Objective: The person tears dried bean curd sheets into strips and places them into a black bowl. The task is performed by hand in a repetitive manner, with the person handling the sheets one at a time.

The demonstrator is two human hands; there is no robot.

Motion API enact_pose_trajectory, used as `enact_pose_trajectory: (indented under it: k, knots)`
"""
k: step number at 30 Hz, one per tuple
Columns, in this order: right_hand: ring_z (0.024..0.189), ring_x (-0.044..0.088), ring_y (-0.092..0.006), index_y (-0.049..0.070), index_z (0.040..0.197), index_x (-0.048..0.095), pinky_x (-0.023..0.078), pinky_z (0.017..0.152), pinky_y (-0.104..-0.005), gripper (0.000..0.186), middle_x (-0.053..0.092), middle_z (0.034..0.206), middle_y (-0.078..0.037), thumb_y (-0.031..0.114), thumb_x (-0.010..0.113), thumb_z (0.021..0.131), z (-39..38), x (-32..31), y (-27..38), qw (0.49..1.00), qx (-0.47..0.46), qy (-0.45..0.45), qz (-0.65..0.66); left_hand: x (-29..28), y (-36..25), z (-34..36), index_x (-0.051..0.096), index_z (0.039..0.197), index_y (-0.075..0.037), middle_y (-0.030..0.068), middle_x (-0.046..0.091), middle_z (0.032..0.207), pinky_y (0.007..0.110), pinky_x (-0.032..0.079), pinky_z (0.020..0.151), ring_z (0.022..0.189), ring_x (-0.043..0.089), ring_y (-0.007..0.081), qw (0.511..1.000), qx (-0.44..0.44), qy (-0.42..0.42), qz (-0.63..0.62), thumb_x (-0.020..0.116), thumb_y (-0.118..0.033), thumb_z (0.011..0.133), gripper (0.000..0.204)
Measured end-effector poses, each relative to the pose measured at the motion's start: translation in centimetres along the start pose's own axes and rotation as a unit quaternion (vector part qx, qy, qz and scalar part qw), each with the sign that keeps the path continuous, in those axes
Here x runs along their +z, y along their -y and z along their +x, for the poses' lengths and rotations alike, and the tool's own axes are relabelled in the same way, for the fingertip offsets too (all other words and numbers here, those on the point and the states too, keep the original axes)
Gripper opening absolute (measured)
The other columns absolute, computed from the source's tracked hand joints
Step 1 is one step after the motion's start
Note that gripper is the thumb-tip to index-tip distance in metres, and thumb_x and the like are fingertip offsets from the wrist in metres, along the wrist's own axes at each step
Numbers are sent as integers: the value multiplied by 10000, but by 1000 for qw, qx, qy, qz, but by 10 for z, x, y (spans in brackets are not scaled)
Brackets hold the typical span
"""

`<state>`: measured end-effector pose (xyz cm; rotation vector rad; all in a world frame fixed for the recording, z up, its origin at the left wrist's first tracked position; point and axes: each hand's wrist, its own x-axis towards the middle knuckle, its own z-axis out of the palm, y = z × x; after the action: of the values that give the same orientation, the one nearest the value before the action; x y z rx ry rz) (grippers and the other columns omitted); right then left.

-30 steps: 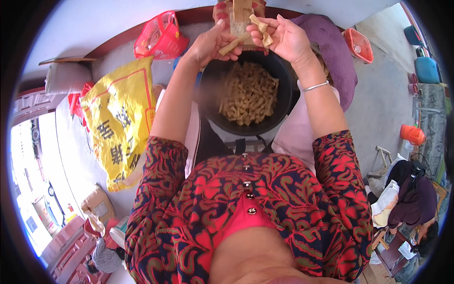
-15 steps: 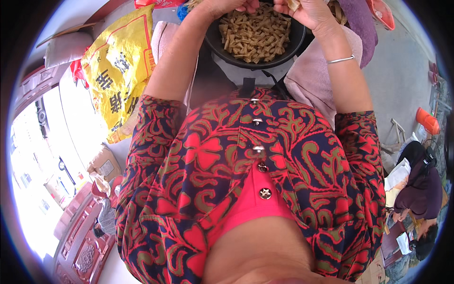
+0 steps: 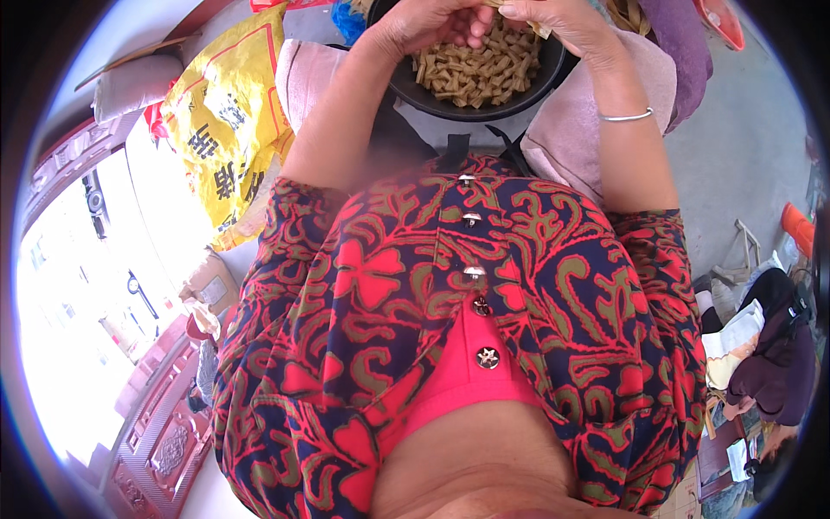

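Note:
My hands are close together at the top edge, above a black round bowl (image 3: 403, 86) heaped with folded tan dried pieces (image 3: 474, 76). My left hand (image 3: 448, 24) has its fingers curled, its thumb side partly out of view; what it holds is unclear. My right hand (image 3: 564, 28), with a silver bangle on that wrist, pinches a tan piece (image 3: 543, 28) beside the left fingers. A pink towel (image 3: 575, 143) lies under my right forearm, and another pale cloth (image 3: 307, 78) is beside my left.
A yellow printed sack (image 3: 223, 112) lies left, with a blue bag (image 3: 347, 19) near the bowl. Purple cloth (image 3: 687, 69) and a red basin (image 3: 718, 19) are right. Another person (image 3: 769, 363) is bent at lower right, near an orange container (image 3: 797, 227).
The view has shifted, so bowl and hands sit much higher in the picture than a second ago. My hands have drawn closer together, the left fingers now curled beside the right hand's piece.

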<state>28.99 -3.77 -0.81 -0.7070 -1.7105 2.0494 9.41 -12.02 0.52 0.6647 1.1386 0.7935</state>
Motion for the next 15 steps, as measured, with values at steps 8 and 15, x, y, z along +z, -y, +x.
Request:
enact_pose_trajectory:
  k: [8, 15]
  knots:
    - [675, 583, -85, -15, 849, 667, 477, 622, -253, 192, 655, 745, -42, 168, 670, 908, 20, -6, -15, 972, -118, -191, -77, -104, 168, 94, 703, 1130, -87, 187, 644, 1214, 435, 517, 918, 1123, 625, 349, 631, -178, -34, 755, 623, -196, 799, 358]
    - [598, 570, -90, 19, 809, 647, 461, 535, -229, 185, 648, 720, -46, 162, 632, 925, 16, -22, -26, 977, -13, -213, 26, -88, 162, 85, 692, 1162, -91, 129, 650, 1233, 431, 519, 919, 1144, 624, 298, 674, -288, -55, 678, 647, -190, 784, 393]
